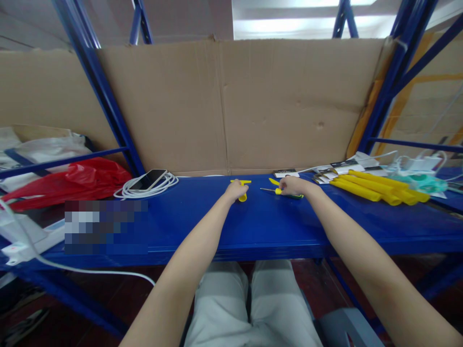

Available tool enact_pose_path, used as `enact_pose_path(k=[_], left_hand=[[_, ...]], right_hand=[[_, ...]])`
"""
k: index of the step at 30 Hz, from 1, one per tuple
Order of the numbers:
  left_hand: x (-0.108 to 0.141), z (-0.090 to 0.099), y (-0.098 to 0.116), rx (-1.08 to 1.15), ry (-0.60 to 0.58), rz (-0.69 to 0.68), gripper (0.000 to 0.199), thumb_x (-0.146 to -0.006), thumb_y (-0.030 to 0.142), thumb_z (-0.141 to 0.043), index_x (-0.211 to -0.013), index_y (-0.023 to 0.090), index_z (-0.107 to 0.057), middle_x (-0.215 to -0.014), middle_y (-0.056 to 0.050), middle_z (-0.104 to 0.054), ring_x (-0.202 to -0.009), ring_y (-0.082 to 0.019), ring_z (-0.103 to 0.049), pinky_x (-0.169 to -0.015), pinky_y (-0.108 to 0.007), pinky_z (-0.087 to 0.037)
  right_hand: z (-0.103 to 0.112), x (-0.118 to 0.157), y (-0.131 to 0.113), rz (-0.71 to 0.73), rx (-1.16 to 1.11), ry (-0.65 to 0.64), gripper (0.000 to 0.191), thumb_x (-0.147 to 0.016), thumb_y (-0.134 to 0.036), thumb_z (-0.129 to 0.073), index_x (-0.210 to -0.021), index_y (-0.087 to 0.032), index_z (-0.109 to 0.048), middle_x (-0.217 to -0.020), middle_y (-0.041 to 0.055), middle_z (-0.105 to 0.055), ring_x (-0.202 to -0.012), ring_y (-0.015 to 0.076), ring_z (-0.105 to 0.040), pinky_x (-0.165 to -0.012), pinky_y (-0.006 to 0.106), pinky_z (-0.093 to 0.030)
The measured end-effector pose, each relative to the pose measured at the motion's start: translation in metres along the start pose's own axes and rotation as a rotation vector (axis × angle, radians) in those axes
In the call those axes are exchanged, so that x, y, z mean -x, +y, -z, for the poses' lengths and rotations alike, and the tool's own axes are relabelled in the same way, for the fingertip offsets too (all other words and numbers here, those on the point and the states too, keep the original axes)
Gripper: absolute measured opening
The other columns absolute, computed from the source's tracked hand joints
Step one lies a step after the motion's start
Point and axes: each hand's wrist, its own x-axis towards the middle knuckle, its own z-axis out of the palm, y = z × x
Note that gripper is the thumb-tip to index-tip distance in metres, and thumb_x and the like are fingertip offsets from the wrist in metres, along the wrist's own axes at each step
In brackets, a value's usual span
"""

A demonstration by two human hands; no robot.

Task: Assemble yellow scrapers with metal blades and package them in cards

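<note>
My left hand (235, 191) is closed around a yellow plastic part (242, 197), with a thin flat yellow bar showing beyond the fingers. Its full shape is partly covered by the hand. At the right, my right hand (292, 184) has its fingers closed on a screwdriver (278, 191) with a yellow and dark green handle. The slim metal shaft points left, toward my left hand, and lies low over the blue table (267, 221). Just behind the right fingers is another small yellow piece (274, 181), partly hidden.
Several yellow tubes (376, 189) lie at the right beside printed cards (342, 167). A phone (149, 180) and coiled white cable (170, 185) are at the left, near a red bag (79, 178) and white power strip (34, 246). Cardboard (267, 106) stands behind the table between blue posts.
</note>
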Motion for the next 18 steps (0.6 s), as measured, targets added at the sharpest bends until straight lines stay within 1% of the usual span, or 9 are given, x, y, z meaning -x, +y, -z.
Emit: enact_pose_path(k=[3,6,10,15,18], left_hand=[[0.001,0.000,-0.002,-0.255,0.008,-0.104,0.042,-0.076,0.030,-0.059,-0.115,0.016,-0.058,-0.116,-0.012,-0.063,-0.106,-0.024,-0.060,-0.082,-0.027,-0.047],[0.001,-0.001,-0.003,-0.399,-0.007,-0.170,0.045,-0.075,0.030,-0.058,-0.118,0.018,-0.057,-0.119,-0.011,-0.062,-0.109,-0.025,-0.058,-0.087,-0.029,-0.045],[0.001,-0.003,-0.005,-0.450,-0.003,-0.216,0.045,-0.076,0.028,-0.055,-0.120,0.019,-0.057,-0.118,-0.010,-0.062,-0.109,-0.025,-0.058,-0.086,-0.029,-0.046],[0.000,-0.004,-0.005,-0.452,0.007,-0.210,0.042,-0.077,0.025,-0.053,-0.118,0.021,-0.058,-0.116,-0.008,-0.064,-0.108,-0.023,-0.059,-0.086,-0.028,-0.046],[-0.001,-0.005,-0.005,-0.445,0.013,-0.201,0.042,-0.076,0.025,-0.053,-0.117,0.022,-0.059,-0.117,-0.007,-0.064,-0.108,-0.023,-0.059,-0.086,-0.028,-0.046]], right_hand=[[0.001,0.001,0.002,-0.005,-0.016,-0.017,0.029,-0.067,-0.017,-0.063,-0.096,-0.018,-0.071,-0.096,0.0066,-0.069,-0.084,0.0192,-0.063,-0.068,0.023,-0.045],[0.003,0.003,0.006,-0.015,-0.052,-0.046,0.033,-0.067,-0.016,-0.062,-0.099,-0.015,-0.069,-0.095,0.0072,-0.068,-0.082,0.0186,-0.063,-0.066,0.023,-0.045],[0.005,0.006,0.021,-0.058,-0.064,-0.090,0.034,-0.064,-0.015,-0.063,-0.097,-0.017,-0.069,-0.091,0.0049,-0.069,-0.079,0.0177,-0.062,-0.064,0.023,-0.044],[0.006,0.007,0.046,-0.153,-0.020,-0.131,0.035,-0.060,-0.012,-0.062,-0.093,-0.020,-0.069,-0.093,0.0036,-0.068,-0.082,0.0193,-0.062,-0.062,0.024,-0.045],[0.007,0.010,0.057,-0.172,-0.023,-0.142,0.034,-0.059,-0.009,-0.060,-0.090,-0.019,-0.070,-0.090,0.0039,-0.069,-0.080,0.0196,-0.062,-0.063,0.025,-0.045]])
